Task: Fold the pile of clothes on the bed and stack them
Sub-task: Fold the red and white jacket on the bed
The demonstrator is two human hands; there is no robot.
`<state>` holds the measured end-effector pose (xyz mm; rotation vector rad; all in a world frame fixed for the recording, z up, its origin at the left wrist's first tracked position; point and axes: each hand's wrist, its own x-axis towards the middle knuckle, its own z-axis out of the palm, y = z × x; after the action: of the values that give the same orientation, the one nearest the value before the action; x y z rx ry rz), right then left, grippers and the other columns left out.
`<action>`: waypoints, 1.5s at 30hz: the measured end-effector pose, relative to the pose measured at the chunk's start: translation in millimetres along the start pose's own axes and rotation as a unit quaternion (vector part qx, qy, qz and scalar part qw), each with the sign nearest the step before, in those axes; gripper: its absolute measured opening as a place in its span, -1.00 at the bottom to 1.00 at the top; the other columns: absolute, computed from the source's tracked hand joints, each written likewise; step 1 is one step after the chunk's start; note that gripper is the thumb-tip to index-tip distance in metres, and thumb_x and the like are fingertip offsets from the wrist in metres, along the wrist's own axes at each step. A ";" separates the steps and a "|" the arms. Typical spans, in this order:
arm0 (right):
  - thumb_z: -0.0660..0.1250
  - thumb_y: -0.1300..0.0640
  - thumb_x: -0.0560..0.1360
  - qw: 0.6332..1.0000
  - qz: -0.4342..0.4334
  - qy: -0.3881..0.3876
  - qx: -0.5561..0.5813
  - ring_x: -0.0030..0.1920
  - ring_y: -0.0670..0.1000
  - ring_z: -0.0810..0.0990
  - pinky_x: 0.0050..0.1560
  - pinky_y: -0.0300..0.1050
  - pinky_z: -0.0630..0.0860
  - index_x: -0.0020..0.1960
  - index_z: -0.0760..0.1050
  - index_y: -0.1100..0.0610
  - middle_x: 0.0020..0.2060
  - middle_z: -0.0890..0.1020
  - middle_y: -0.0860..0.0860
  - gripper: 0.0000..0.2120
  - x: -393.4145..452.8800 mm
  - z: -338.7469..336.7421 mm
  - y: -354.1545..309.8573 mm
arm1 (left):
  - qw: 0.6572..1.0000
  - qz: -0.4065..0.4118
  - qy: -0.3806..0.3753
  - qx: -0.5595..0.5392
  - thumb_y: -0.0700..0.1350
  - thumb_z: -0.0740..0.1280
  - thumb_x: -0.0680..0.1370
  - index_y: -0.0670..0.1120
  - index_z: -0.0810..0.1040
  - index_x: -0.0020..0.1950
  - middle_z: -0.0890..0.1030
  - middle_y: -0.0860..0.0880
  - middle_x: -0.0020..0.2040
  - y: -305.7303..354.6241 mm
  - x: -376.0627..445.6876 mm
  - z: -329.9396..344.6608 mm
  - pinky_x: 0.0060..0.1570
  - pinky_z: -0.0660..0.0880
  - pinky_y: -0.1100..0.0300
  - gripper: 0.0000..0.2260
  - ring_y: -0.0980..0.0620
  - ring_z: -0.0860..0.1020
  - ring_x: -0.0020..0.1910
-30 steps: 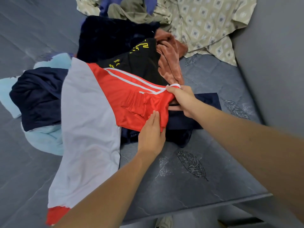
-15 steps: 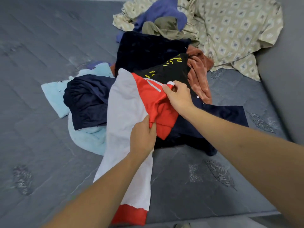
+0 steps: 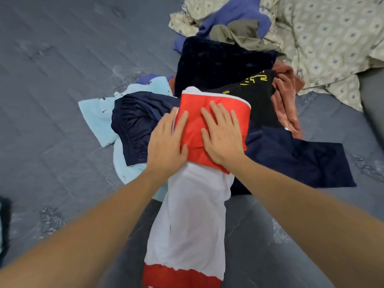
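On the bed: a grey quilted mattress point(image 3: 62, 100) is spread with the whole pile, and the work is being done at the centre of the view.
Garment in hand: a red-and-white slippery sports jersey point(image 3: 193, 215) is laid lengthwise from 12 to 6 o'clock, its red upper part turned over onto itself and its white body and red hem trailing toward the near edge of the bed.
Left hand point(image 3: 166, 142): pressed flat with straight fingers, at 9 o'clock of the fold, partly on the red panel and partly on the dark navy shiny shorts point(image 3: 137, 121) beside it.
Right hand point(image 3: 222, 138): laid flat, fingers spread, on the middle of the red panel; nothing is gripped by either hand.
Surroundings: a black shirt with yellow print point(image 3: 249, 90) lies at 1 o'clock, a rust-brown velvety garment point(image 3: 286, 100) at 2 o'clock, a navy flat cloth point(image 3: 301, 159) at 3 o'clock, a pale blue soft garment point(image 3: 95, 115) at 9 o'clock, and a beige diamond-patterned sheet point(image 3: 322, 38) further off at 1 o'clock.
Risk, uneven base: the fold is being pressed on lumpy clothes, not on bare mattress, so a crooked crease is likely.
Risk, slip: the smooth fabric is judged likely to spring open once pressure is lifted.
Risk, snagging: the shorts under the left palm could be dragged along with the next fold.
Risk, hem: the trailing end could slide off the near edge.
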<state>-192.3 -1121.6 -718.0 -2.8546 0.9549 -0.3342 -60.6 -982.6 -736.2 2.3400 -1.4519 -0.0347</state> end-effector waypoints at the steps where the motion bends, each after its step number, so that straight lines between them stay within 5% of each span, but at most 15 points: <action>1: 0.13 -0.05 0.69 1.000 0.018 0.005 -0.009 0.66 0.13 0.13 0.63 0.20 0.00 0.65 0.23 0.02 0.66 0.19 0.08 -0.45 -3.6 3.7 2.6 | 0.999 0.045 -0.025 0.014 0.01 0.35 0.57 0.02 0.18 0.69 0.11 -0.08 0.70 -5.9 3.3 4.4 0.53 0.28 -0.14 -0.29 -0.19 0.14 0.65; 6: 0.07 -0.11 0.71 0.997 -0.001 -0.059 -0.056 0.68 0.11 0.00 0.64 0.19 -0.09 0.69 0.11 0.00 0.68 0.10 0.08 -0.42 -16.7 21.3 19.7 | 0.984 0.018 -0.167 0.060 0.23 0.08 0.69 0.12 0.01 0.72 -0.08 0.00 0.73 -23.7 9.2 24.5 0.63 0.01 -0.14 -0.38 -0.15 -0.05 0.69; 15: 0.15 0.04 0.65 0.998 0.036 0.035 0.032 0.69 0.07 -0.01 0.64 0.22 0.05 0.69 0.06 0.02 0.70 0.02 0.00 -0.36 -134.5 25.3 -6.9 | 0.993 -0.018 -0.081 -0.088 0.14 0.22 0.71 0.06 -0.06 0.73 -0.07 -0.17 0.72 -21.5 -86.1 20.7 0.59 0.16 -0.18 -0.32 -0.22 0.00 0.68; 20: 0.12 0.00 0.67 0.989 0.049 -0.123 0.071 0.69 0.05 -0.13 0.63 0.20 0.08 0.71 -0.01 0.01 0.70 -0.08 0.02 -0.35 -255.7 53.3 -16.6 | 0.970 -0.084 -0.197 -0.118 0.19 0.20 0.69 0.20 -0.10 0.71 -0.09 -0.15 0.72 -22.6 -218.1 32.4 0.57 0.25 -0.13 -0.32 -0.17 0.04 0.68; 23: 0.10 -0.05 0.71 0.970 0.022 -0.225 0.093 0.69 0.06 -0.17 0.64 0.14 0.11 0.71 -0.01 -0.04 0.70 -0.14 0.01 -0.39 -308.7 72.2 -27.3 | 0.956 -0.099 -0.240 -0.138 0.14 0.20 0.71 0.24 -0.05 0.70 0.14 -0.13 0.67 -21.5 -279.4 36.9 0.55 0.27 -0.11 -0.37 -0.17 0.20 0.60; 26: 0.21 -0.05 0.70 0.960 0.115 -0.199 0.160 0.68 0.11 -0.12 0.64 0.02 0.04 0.69 0.10 -0.10 0.70 -0.13 0.05 -0.40 -341.1 76.9 -45.4 | 0.965 -0.111 -0.191 -0.141 0.05 0.25 0.71 0.22 0.13 0.68 0.40 -0.10 0.33 -12.1 -309.3 40.2 0.35 0.40 -0.04 -0.43 -0.11 0.38 0.30; 29: 0.37 0.02 0.62 0.940 0.230 -0.148 0.204 0.54 0.19 0.17 0.55 0.13 0.27 0.62 0.28 -0.11 0.58 0.17 0.20 -0.40 -351.1 73.4 -62.1 | 0.946 -0.166 -0.179 -0.214 -0.08 0.31 0.69 0.19 0.29 0.62 0.47 -0.09 0.21 -1.0 -317.5 40.7 0.27 0.39 0.06 -0.49 -0.07 0.43 0.18; 32: 0.45 0.03 0.56 0.902 0.267 -0.146 0.305 0.28 0.09 0.41 0.34 0.01 0.41 0.53 0.40 -0.13 0.28 0.43 0.08 -0.44 -354.3 70.9 -75.5 | 0.932 -0.184 -0.156 -0.272 -0.23 0.34 0.66 0.03 0.46 0.48 0.57 -0.06 0.28 4.9 -325.3 38.7 0.24 0.41 0.12 -0.60 -0.05 0.52 0.18; 34: 0.48 0.11 0.54 0.855 0.275 -0.169 0.405 0.25 0.02 0.51 0.28 -0.13 0.43 0.41 0.48 -0.11 0.25 0.55 0.01 -0.52 -356.6 68.3 -78.1 | 0.923 -0.200 -0.152 -0.293 -0.27 0.32 0.65 0.05 0.50 0.34 0.61 0.04 0.02 5.2 -332.5 36.7 0.02 0.47 0.13 -0.68 0.04 0.54 -0.11; 37: 0.48 0.21 0.51 0.861 0.250 -0.163 0.412 0.14 -0.02 0.60 0.16 -0.21 0.46 0.16 0.58 -0.02 0.10 0.66 -0.07 -0.72 -365.6 62.2 -69.6 | 0.911 -0.214 -0.161 -0.315 -0.26 0.31 0.65 0.13 0.49 0.12 0.56 0.00 -0.19 5.9 -349.3 33.8 -0.31 0.43 0.18 -0.74 0.12 0.39 -0.42; 41: 0.42 0.25 0.54 0.887 0.261 -0.128 0.360 0.05 -0.04 0.59 0.13 -0.14 0.47 -0.03 0.55 -0.02 -0.01 0.64 -0.05 -0.83 -395.5 52.8 -56.9 | 0.912 -0.187 -0.161 -0.327 -0.23 0.31 0.66 0.14 0.51 0.05 0.60 0.19 -0.11 24.3 -381.6 34.1 -0.29 0.41 0.32 -0.77 0.19 0.43 -0.38; 45: 0.50 0.11 0.54 0.888 0.277 -0.156 0.332 0.03 -0.24 0.48 0.12 -0.25 0.45 0.21 0.57 -0.05 0.08 0.41 -0.05 -0.72 -433.6 50.6 -52.4 | 0.949 -0.137 -0.182 -0.217 -0.22 0.30 0.64 0.04 0.55 0.32 0.47 0.02 0.18 40.2 -410.7 37.2 0.03 0.53 0.02 -0.71 0.05 0.53 0.00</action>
<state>-486.8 -815.7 -832.3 -1.8536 1.2279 -0.0984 -294.1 -653.4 -830.5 2.2066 -1.1039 -0.8152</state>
